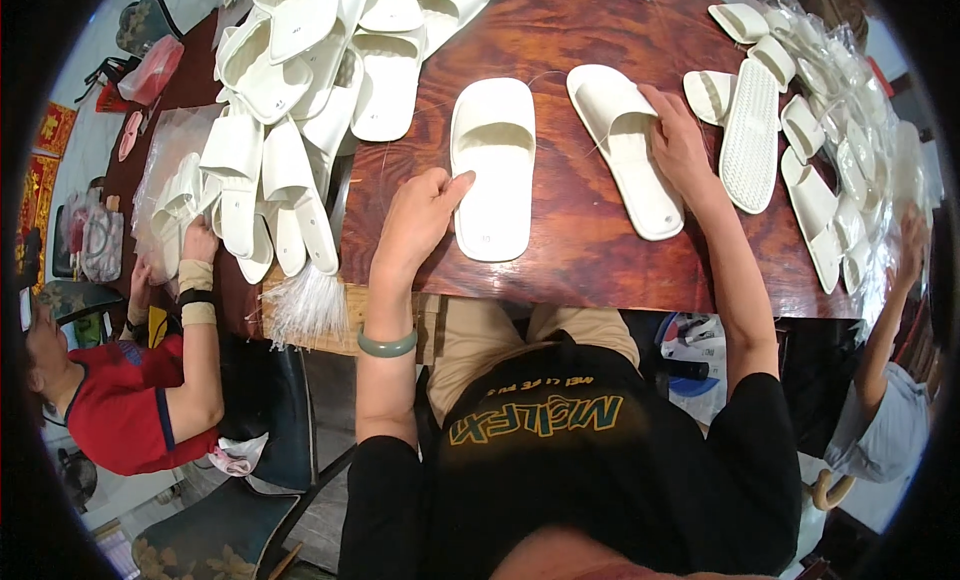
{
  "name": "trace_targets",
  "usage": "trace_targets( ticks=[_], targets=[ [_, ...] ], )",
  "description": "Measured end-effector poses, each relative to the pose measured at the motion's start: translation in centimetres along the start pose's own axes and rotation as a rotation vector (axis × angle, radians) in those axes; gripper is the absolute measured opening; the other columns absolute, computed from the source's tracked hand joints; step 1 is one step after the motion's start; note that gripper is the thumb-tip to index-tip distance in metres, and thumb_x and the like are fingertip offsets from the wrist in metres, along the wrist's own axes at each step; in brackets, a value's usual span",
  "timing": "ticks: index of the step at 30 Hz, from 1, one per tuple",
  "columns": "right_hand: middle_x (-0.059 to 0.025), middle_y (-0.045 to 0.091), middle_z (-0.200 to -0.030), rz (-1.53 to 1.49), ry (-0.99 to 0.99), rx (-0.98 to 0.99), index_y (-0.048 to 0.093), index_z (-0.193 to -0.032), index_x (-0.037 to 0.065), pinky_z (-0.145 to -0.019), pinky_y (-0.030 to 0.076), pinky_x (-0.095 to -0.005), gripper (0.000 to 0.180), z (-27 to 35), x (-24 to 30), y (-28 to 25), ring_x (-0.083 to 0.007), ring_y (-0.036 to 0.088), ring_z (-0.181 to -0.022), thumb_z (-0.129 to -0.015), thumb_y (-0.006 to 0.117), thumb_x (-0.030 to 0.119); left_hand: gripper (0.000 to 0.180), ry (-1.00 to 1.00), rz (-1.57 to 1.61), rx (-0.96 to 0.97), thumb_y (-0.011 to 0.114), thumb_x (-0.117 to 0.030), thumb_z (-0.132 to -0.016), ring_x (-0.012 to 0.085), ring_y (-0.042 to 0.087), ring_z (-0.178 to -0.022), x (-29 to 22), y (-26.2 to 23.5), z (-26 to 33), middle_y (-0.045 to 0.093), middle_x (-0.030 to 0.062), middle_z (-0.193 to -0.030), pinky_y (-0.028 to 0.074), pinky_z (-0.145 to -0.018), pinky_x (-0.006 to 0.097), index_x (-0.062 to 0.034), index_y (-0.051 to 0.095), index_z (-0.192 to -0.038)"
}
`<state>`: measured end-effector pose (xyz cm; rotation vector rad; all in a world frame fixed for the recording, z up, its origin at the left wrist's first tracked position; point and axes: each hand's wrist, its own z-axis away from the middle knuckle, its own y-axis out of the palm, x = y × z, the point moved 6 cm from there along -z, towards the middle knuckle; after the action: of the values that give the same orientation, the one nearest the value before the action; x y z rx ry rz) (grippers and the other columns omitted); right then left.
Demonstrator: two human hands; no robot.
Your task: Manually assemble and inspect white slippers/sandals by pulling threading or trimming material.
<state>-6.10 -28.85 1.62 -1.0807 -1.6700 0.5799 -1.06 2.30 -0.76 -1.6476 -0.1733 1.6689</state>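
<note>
Near edge of the surface [590,280] spans 6 o'clock | left hand [418,215] pinches left slipper [494,175], 12 o'clock | right hand [682,148] grips right slipper [632,165], 1 o'clock | open wood between | slipper pile [320,90] hems 10 o'clock, loose slippers [752,130] 2 o'clock

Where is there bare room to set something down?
The glossy red-brown wooden table is bare between the white moulded slipper at the left hand and the matching white slipper at the right hand, and beyond both. It's crowded by heaped white slippers on the left and, on the right, loose white slippers and clear plastic.
</note>
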Motion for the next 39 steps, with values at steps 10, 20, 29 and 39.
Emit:
trace_targets(
  ticks=[10,20,29,39],
  targets=[
    [-0.0223,0.046,-0.123,0.254,-0.238,-0.111,0.047,-0.121,0.000,-0.085,0.046,-0.0419,0.045,2.7,8.2,-1.0,-0.0379,0.051,-0.106,-0.085,0.060,0.023,0.039,0.168,0.078,-0.007,0.047,-0.032,-0.094,0.0099,0.041,-0.053,-2.5,1.0,1.7,0.046,0.0028,-0.055,0.035,-0.050,0.027,0.0008,0.056,-0.074],
    [-0.0177,0.054,-0.119,-1.387,0.280,0.703,0.027,-0.137,-0.003,-0.090,0.044,-0.0307,0.055,10.6,16.1,2.0,-0.0207,0.058,-0.101,-0.092,0.052,0.014,0.045,0.303,1.054,0.287,0.025,-0.039,-0.100,0.0030,0.036,-0.057,-9.4,3.1,8.8,0.044,-0.0034,-0.069,0.032,-0.051,0.018,-0.0007,0.048,-0.102],
    [-0.0068,0.064,-0.087,-1.048,0.422,0.816,0.063,-0.098,-0.001,-0.067,0.045,-0.0218,0.016,13.4,14.5,0.9,-0.0104,0.057,-0.068,-0.090,0.058,0.012,0.044,0.262,1.047,0.584,0.025,-0.039,-0.100,0.0100,0.053,-0.086,-10.4,7.9,9.7,0.054,0.0057,-0.088,0.045,-0.077,0.023,-0.0012,0.047,-0.104],
    [-0.0006,0.059,-0.064,-0.845,0.498,0.766,0.062,-0.079,-0.002,-0.046,0.038,-0.0197,0.026,7.8,13.1,0.2,-0.0041,0.050,-0.051,-0.091,0.053,0.019,0.042,0.615,0.472,-0.339,0.034,-0.033,-0.099,0.0172,0.056,-0.089,-8.5,-2.8,0.2,0.061,0.0104,-0.098,0.043,-0.084,0.030,0.0026,0.056,-0.105]
  ],
)
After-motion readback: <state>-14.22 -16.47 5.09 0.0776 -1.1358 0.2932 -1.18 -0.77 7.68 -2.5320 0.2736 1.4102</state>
